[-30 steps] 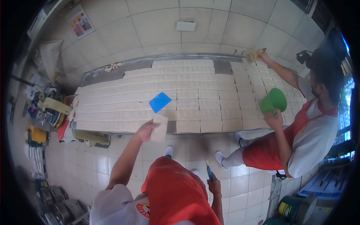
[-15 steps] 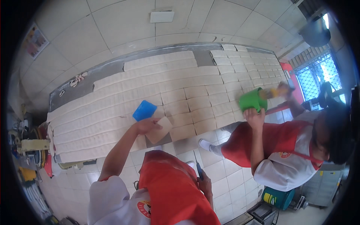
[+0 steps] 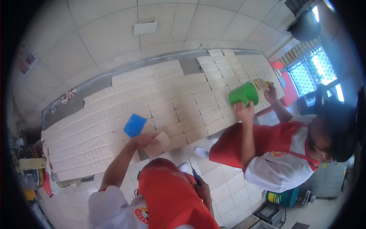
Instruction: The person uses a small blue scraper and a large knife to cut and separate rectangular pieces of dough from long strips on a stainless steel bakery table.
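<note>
My left hand (image 3: pixel 146 140) is closed on the edge of a flat, pale piece of dough (image 3: pixel 158 145) at the table's near edge. Just beyond it lies a blue plastic scraper (image 3: pixel 134 125) on the long dough strips (image 3: pixel 103 118). My right hand (image 3: pixel 203 189), low beside my red apron, grips a knife (image 3: pixel 196 177) by its dark blue handle, the thin blade pointing away from me toward the table. Crosswise cuts divide the dough (image 3: pixel 187 113) from the middle rightward; on the left the strips run whole.
At right a co-worker in a red apron holds a green jug (image 3: pixel 244 95) and a wide, yellowish brush (image 3: pixel 261 84) over the dough. Dough scraps (image 3: pixel 68 96) lie on the grey tabletop (image 3: pixel 76 108) at far left. A tiled wall (image 3: pixel 110 42) backs the table.
My view has shifted, so the scene sits farther left. My left hand still holds the dough piece, now a little farther from the scraper. The co-worker's brush has come closer to the jug.
</note>
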{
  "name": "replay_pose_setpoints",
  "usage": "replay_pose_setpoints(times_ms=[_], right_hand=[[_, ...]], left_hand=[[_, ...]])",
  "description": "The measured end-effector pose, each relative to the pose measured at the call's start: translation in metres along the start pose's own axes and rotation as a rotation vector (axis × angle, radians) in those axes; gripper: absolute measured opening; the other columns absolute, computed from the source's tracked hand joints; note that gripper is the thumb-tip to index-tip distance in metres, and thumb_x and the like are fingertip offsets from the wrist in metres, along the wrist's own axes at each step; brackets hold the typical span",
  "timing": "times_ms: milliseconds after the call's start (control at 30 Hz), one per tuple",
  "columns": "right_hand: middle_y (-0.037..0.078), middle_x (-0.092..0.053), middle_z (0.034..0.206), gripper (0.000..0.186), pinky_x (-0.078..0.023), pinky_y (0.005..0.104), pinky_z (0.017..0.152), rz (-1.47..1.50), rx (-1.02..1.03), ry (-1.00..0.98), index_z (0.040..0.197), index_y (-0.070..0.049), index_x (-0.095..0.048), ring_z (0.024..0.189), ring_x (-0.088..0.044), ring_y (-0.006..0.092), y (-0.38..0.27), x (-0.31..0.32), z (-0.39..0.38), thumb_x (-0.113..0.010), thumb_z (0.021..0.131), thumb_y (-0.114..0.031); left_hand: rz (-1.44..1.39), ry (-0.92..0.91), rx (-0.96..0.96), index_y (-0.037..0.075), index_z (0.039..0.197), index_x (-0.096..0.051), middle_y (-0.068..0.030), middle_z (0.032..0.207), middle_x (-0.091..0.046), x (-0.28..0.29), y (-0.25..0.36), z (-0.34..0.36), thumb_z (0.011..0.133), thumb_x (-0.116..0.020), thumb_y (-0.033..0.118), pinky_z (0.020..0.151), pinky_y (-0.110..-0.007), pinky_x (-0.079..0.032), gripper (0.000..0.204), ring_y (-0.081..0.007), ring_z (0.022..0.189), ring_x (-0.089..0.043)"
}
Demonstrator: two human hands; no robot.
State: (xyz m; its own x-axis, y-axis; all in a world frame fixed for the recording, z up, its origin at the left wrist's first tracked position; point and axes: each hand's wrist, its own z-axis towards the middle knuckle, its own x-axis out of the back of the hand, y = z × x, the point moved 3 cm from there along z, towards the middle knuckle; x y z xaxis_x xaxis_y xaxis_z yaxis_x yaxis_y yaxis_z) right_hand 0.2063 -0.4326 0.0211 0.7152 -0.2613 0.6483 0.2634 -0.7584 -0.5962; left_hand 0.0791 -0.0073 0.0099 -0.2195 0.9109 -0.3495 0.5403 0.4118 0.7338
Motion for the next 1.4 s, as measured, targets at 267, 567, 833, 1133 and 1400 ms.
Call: replay_pose_setpoints(times_ms=[267,567,833,1133,1400], right_hand=[[0.026,-0.073,0.11,0.064,-0.057,0.0477,0.085,-0.038,0.142,0.01,0.148,-0.009,-0.053,0.094,-0.074,0.0397,0.061,0.026,0.046,-0.072,0.087,-0.013],[0.027,-0.071,0.116,0.065,-0.056,0.0499,0.088,-0.06,0.138,-0.075,0.149,-0.008,-0.052,0.102,-0.071,0.0444,0.083,0.064,0.052,-0.071,0.087,-0.012],[0.028,-0.071,0.118,0.065,-0.055,0.0497,0.089,-0.045,0.102,-0.095,0.149,-0.006,-0.052,0.105,-0.07,0.045,0.093,0.067,0.054,-0.071,0.087,-0.01],[0.025,-0.073,0.115,0.062,-0.057,0.0475,0.089,0.044,-0.008,-0.192,0.148,-0.005,-0.052,0.099,-0.072,0.0428,0.089,0.043,0.048,-0.068,0.088,-0.011],[0.018,-0.071,0.128,0.07,-0.053,0.045,0.104,-0.02,-0.004,-0.135,0.15,-0.019,-0.054,0.12,-0.067,0.0358,0.087,0.043,0.034,-0.073,0.084,-0.033]], left_hand=[[-0.052,0.204,0.034,0.005,0.148,-0.052,-0.0076,0.13,-0.067,-0.019,-0.013,-0.019,0.097,-0.071,0.012,0.095,-0.036,-0.057,0.055,-0.0185,0.112,-0.068],[0.252,0.254,0.198,0.006,0.154,-0.047,-0.0095,0.137,-0.064,0.013,-0.034,-0.001,0.094,-0.076,0.027,0.106,-0.036,-0.049,0.07,-0.0211,0.126,-0.06],[0.457,0.247,0.342,0.005,0.161,-0.036,-0.0123,0.157,-0.05,0.03,-0.076,0.006,0.093,-0.077,0.031,0.117,-0.035,-0.035,0.084,-0.0239,0.142,-0.048],[0.658,0.189,0.329,0.002,0.153,-0.048,-0.0187,0.147,-0.058,0.029,-0.056,0.018,0.092,-0.073,0.046,0.115,-0.038,-0.039,0.078,-0.0302,0.138,-0.052],[-0.109,0.021,0.169,0.008,0.155,-0.046,-0.0114,0.147,-0.059,-0.005,-0.024,0.014,0.098,-0.072,0.022,0.109,-0.043,-0.049,0.065,-0.0241,0.129,-0.061]])
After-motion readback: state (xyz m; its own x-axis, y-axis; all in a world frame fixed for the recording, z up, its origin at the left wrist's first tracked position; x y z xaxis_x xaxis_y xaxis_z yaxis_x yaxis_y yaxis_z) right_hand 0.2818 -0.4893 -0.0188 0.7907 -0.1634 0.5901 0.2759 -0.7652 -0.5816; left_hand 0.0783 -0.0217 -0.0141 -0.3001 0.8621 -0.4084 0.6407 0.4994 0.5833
